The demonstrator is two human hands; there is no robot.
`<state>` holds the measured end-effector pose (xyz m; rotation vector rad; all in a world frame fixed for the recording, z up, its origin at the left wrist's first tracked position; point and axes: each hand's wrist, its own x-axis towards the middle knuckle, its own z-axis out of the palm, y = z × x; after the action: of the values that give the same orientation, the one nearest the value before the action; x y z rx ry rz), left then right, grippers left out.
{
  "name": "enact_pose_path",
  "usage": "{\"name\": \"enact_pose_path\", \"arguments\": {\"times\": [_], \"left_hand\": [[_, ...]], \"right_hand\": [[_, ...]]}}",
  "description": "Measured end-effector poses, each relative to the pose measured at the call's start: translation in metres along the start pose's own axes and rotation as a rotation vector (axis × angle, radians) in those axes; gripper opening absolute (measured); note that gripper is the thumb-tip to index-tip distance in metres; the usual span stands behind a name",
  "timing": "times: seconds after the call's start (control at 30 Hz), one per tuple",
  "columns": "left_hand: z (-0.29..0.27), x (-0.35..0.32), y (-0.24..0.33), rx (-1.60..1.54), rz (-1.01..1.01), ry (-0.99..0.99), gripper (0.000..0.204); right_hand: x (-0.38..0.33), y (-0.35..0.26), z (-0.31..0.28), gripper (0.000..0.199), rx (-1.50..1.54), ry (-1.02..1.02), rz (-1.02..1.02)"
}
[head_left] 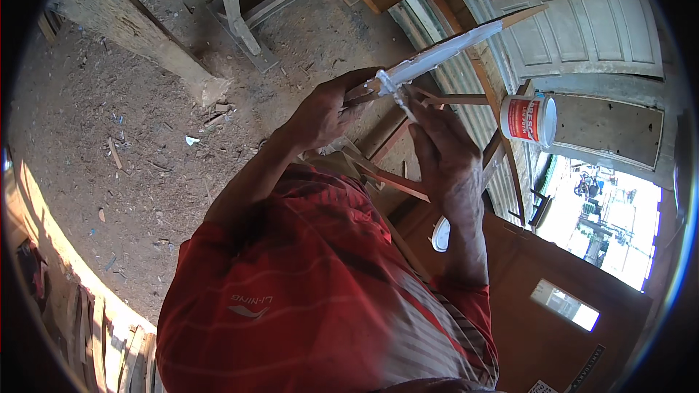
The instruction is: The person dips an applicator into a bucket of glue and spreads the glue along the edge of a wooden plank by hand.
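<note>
My left hand [325, 113] is closed around the near end of a narrow wooden strip [524, 16], which slants up to the right. Thick white paste [444, 52] coats most of the strip's upper face, while its far tip is bare wood. Between the fingers of my right hand [448, 149] is a small spreader [395, 93] smeared with the same white paste. Its edge touches the strip close to my left fingers, and the fingers hide its handle. To the right of my right hand is a white tub [529, 118] with a red label.
A round white lid [441, 234] lies beside my right forearm. Wooden trestle legs [237, 18] and a thick post [135, 29] stand at the far left on a dirt floor [138, 153] strewn with shavings. A panelled door [582, 29] leans at the back right, near corrugated sheets [502, 182].
</note>
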<state>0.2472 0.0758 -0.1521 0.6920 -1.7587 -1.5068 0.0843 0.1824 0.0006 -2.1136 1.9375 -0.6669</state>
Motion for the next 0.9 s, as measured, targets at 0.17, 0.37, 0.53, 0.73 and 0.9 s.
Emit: {"name": "enact_pose_path", "arguments": {"times": [0.17, 0.37, 0.53, 0.73, 0.9], "left_hand": [[-0.002, -0.002, 0.005, -0.026, -0.041, -0.026, 0.052], [-0.002, -0.003, 0.014, -0.080, -0.104, -0.043, 0.054], [-0.001, -0.002, 0.010, -0.050, -0.055, -0.029, 0.054], [0.003, -0.002, -0.001, -0.012, -0.006, -0.005, 0.050], [0.002, -0.002, 0.001, 0.005, 0.046, 0.020, 0.052]], "right_hand": [[0.002, -0.011, -0.008, 0.039, 0.014, 0.006, 0.020], [-0.002, -0.001, -0.008, 0.040, 0.065, 0.047, -0.020], [0.013, 0.010, -0.008, 0.042, -0.217, 0.050, -0.054], [0.000, 0.004, 0.000, 0.041, -0.275, 0.020, -0.127], [0.006, 0.020, 0.000, 0.044, -0.289, 0.144, -0.092]]}}
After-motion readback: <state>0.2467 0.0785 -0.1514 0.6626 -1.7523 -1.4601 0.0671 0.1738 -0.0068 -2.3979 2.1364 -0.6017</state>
